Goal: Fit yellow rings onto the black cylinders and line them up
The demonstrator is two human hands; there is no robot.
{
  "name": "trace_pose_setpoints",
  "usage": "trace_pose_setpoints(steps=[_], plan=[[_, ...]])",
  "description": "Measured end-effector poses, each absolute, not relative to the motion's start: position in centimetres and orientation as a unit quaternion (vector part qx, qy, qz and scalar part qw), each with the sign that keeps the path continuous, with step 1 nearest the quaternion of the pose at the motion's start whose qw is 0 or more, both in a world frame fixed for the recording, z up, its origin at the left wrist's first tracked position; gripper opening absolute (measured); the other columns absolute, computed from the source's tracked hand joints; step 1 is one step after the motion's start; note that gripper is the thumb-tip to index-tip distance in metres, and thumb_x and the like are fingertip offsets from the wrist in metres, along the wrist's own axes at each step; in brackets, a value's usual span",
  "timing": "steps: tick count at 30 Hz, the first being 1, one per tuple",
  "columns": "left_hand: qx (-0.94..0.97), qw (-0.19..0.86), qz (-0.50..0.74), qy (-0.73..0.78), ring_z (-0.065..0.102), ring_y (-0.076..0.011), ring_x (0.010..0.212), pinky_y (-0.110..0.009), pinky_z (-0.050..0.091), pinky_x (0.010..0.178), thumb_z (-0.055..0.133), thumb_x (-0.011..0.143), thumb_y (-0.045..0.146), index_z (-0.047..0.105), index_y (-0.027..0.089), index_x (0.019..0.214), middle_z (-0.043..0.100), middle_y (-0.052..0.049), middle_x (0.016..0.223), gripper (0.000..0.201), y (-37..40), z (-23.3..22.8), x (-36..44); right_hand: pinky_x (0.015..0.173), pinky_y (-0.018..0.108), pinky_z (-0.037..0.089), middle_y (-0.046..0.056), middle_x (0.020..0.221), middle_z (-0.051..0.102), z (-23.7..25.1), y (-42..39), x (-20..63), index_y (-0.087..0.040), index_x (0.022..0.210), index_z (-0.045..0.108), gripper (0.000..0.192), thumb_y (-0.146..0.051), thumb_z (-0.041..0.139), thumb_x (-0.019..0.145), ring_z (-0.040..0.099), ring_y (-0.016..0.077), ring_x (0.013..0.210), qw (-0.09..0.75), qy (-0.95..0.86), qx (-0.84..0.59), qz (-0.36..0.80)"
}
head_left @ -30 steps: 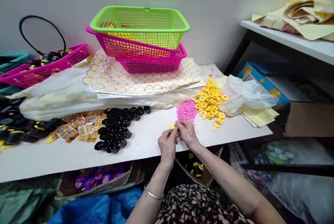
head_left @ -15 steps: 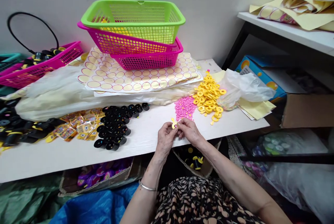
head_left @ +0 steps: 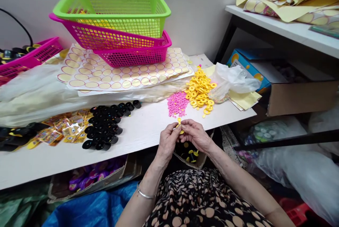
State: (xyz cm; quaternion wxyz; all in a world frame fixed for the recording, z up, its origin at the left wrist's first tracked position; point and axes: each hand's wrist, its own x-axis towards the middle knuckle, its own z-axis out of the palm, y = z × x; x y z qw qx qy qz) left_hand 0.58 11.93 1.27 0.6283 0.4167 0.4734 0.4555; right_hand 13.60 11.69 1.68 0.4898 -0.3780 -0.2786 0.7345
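Between my two hands, just past the table's front edge, is a small yellow plastic ring piece [head_left: 179, 121] with a round tab pointing away from me. My left hand [head_left: 168, 137] pinches it from the left, thumb on top. From the right, the fingers of my right hand [head_left: 195, 134] close on the same piece and cover much of it. Beyond my hands lies a patch of tiny pink plastic pieces [head_left: 177, 104]. Right behind that rises a heap of yellow ring pieces [head_left: 200, 91]. Several black cups [head_left: 104, 126] stand in rows to the left.
A green basket [head_left: 111, 16] sits in pink baskets [head_left: 135, 58] on sticker sheets [head_left: 122, 77]. Orange packets [head_left: 70, 128] lie left. A plastic bag [head_left: 234, 80] rests right, near a shelf [head_left: 280, 25]. Below are a box of purple items [head_left: 111, 184] and a bin [head_left: 203, 160].
My view has turned, so the table and its things appear further left. My hands stay together on the yellow piece; the pink spot seen on it earlier is now covered by my fingers.
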Motion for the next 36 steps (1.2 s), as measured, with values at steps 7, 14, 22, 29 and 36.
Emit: trace_pose_setpoints(steps=[7, 14, 22, 29, 36], plan=[[0.410, 0.632, 0.457, 0.473, 0.056, -0.0119, 0.077, -0.021, 0.043, 0.068, 0.069, 0.067, 0.032, 0.071, 0.015, 0.084, 0.063, -0.003, 0.085, 0.024, 11.5, 1.8, 1.5, 0.057, 0.026, 0.056, -0.001, 0.079, 0.062, 1.6, 10.5, 15.3, -0.016, 0.094, 0.053, 0.043, -0.022, 0.078, 0.059, 0.063, 0.0110, 0.063, 0.455, -0.321, -0.384, 0.737], [0.402, 0.644, 0.451, 0.469, 0.056, -0.0131, 0.072, -0.023, 0.045, 0.064, 0.072, 0.063, 0.029, 0.071, 0.015, 0.083, 0.062, -0.003, 0.079, 0.025, 10.4, 1.6, 2.0, 0.054, 0.023, 0.054, -0.001, 0.072, 0.062, 1.1, 10.2, 15.3, -0.014, 0.088, 0.058, 0.043, -0.016, 0.080, 0.051, 0.059, 0.0097, 0.060, 0.458, -0.331, -0.382, 0.731], [0.398, 0.645, 0.444, 0.478, 0.055, -0.0126, 0.068, -0.024, 0.044, 0.064, 0.068, 0.067, 0.034, 0.070, 0.013, 0.074, 0.062, -0.003, 0.071, 0.023, 10.7, 0.8, 1.7, 0.052, 0.024, 0.054, -0.001, 0.071, 0.062, 0.4, 9.7, 15.3, -0.014, 0.087, 0.058, 0.040, -0.022, 0.079, 0.054, 0.060, 0.0102, 0.055, 0.447, -0.307, -0.404, 0.737], [0.609, 0.553, 0.397, 0.406, 0.051, -0.0200, 0.100, -0.031, 0.041, 0.086, 0.072, 0.063, 0.022, 0.066, 0.021, 0.102, 0.058, -0.006, 0.108, 0.040, 10.2, 0.8, 0.2, 0.055, 0.023, 0.053, -0.001, 0.074, 0.063, 0.9, 9.0, 15.7, -0.015, 0.085, 0.052, 0.042, -0.024, 0.080, 0.054, 0.060, 0.0089, 0.056, 0.467, -0.210, -0.417, 0.751], [0.662, 0.453, 0.429, 0.416, 0.051, -0.0210, 0.091, -0.035, 0.041, 0.085, 0.073, 0.064, 0.027, 0.070, 0.020, 0.088, 0.060, -0.006, 0.086, 0.025, 9.6, 0.2, 1.2, 0.054, 0.027, 0.053, 0.001, 0.077, 0.060, 0.1, 7.8, 16.0, -0.015, 0.087, 0.058, 0.038, -0.045, 0.069, 0.068, 0.060, 0.0119, 0.063, 0.456, -0.227, -0.378, 0.773]])
